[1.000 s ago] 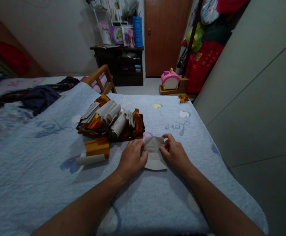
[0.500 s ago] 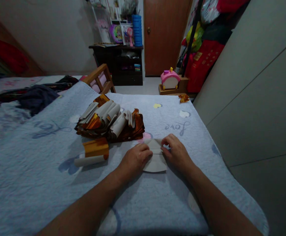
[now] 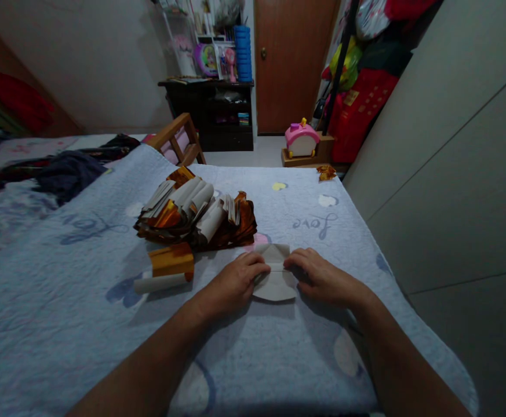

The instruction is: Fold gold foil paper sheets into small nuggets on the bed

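A pale sheet of folded paper (image 3: 274, 285) lies flat on the blue quilt, a crease running across its middle and angled folds at its far end. My left hand (image 3: 236, 282) grips its left edge, fingers pressed together on the paper. At the right edge, the curled fingers of my right hand (image 3: 324, 279) press on the paper near the crease; the thumb is tucked underneath and partly hidden. Left of my hands rests a single orange-gold and white sheet (image 3: 171, 260) with its near side curled. Behind it is a loose pile of similar papers (image 3: 224, 226), some folded or rolled.
The blue quilt (image 3: 244, 359) carries printed hearts and lettering. A small folded orange-gold piece (image 3: 326, 172) sits at its far right corner. Dark clothes (image 3: 72, 176) lie at the left. A pale cabinet (image 3: 461, 191) borders the right side; a wooden chair (image 3: 185, 139) stands beyond.
My right hand has turned, its wrist swinging outward to the right, and its fingers now lie flatter along the paper's right edge. The left hand stays nearly in place.
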Demonstrator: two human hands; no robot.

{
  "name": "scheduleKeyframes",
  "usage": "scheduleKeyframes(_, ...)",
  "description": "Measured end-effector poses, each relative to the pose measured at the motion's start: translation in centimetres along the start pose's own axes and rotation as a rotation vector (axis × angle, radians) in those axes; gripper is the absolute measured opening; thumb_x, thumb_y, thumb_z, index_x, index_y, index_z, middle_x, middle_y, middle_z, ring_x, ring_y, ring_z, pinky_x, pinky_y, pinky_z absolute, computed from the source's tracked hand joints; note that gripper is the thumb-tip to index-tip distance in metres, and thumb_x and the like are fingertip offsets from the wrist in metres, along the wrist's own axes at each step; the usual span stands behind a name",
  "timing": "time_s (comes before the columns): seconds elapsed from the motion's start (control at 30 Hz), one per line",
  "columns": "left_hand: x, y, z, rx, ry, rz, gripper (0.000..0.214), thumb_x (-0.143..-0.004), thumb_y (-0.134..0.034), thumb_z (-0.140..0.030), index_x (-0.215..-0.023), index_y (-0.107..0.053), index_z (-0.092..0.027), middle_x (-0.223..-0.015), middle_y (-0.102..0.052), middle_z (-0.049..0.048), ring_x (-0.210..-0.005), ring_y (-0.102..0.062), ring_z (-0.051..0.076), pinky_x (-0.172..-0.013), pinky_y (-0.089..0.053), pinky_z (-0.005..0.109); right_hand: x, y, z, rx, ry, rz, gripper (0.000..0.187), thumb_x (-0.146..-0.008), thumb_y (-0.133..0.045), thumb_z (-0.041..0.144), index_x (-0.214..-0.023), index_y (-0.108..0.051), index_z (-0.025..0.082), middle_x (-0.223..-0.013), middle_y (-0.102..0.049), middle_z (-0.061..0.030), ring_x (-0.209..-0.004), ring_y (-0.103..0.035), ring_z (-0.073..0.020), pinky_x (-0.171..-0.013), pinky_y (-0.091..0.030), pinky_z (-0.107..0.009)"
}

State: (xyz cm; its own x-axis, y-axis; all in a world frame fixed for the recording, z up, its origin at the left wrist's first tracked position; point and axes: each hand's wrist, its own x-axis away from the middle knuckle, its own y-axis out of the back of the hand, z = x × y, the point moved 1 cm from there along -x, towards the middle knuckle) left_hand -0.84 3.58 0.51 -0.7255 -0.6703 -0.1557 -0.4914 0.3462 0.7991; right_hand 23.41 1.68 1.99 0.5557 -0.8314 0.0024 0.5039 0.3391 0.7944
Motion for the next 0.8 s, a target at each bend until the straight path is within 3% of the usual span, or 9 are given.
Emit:
scheduleKeyframes(0.13,0.6,1.4,-0.5,0.061,-0.049,0.113,0.072,-0.060,-0.051,0.002,-0.127,-0.056,-0.022,-0.126,-0.058,0.0100,-0.120,-0.055,0.025,-0.107,-0.047,0.039,0.3,0.4,0.6,0.046,-0.057,0.086,0.043,-0.068,-0.067,0.006,-0.109,-0.059,0.020,-0.113,-0.060,-0.0098,-0.106,-0.052,-0.0270,-0.093,-0.045,-0.040)
scheduleKeyframes(0.3,0.5,1.7,-0.7,0.063,-0.011,0.118,0.038,-0.073,-0.065,-0.008,-0.107,-0.060,-0.023,-0.119,-0.059,0.0073,-0.113,-0.056,0.024,-0.100,-0.049,0.038,0.2,0.4,1.1,0.044,-0.067,0.100,0.036,-0.071,-0.078,0.014,-0.101,-0.060,0.021,-0.113,-0.059,-0.0080,-0.107,-0.051,-0.0264,-0.091,-0.044,-0.038)
scheduleKeyframes(0.4,0.3,1.3,-0.6,0.059,-0.005,0.087,0.020,-0.080,-0.063,-0.009,-0.095,-0.062,-0.022,-0.113,-0.062,0.0061,-0.107,-0.058,0.022,-0.094,-0.050,0.036,0.1,0.4,1.1,0.024,-0.062,0.102,0.034,-0.073,-0.080,0.016,-0.102,-0.064,0.022,-0.117,-0.058,-0.0079,-0.110,-0.051,-0.0264,-0.094,-0.043,-0.039)
scheduleKeyframes(0.63,-0.1,0.7,-0.4,0.026,0.001,-0.019,0.010,-0.087,-0.056,-0.013,-0.084,-0.063,-0.020,-0.100,-0.066,0.0062,-0.093,-0.062,0.020,-0.081,-0.049,0.031,-0.2,-0.3,0.6,-0.009,-0.045,0.024,0.010,-0.084,-0.072,0.014,-0.091,-0.073,0.022,-0.111,-0.061,-0.0081,-0.107,-0.054,-0.0248,-0.095,-0.043,-0.040)
scheduleKeyframes(0.8,-0.3,0.5,-0.6,0.012,0.140,-0.058,0.005,-0.090,-0.057,-0.019,-0.089,-0.062,-0.020,-0.085,-0.065,0.0017,-0.079,-0.061,0.019,-0.071,-0.045,0.029,-0.8,-0.7,0.8,0.001,-0.041,-0.046,0.015,-0.092,-0.061,0.014,-0.089,-0.074,0.020,-0.102,-0.064,-0.0084,-0.099,-0.056,-0.0230,-0.089,-0.044,-0.038)
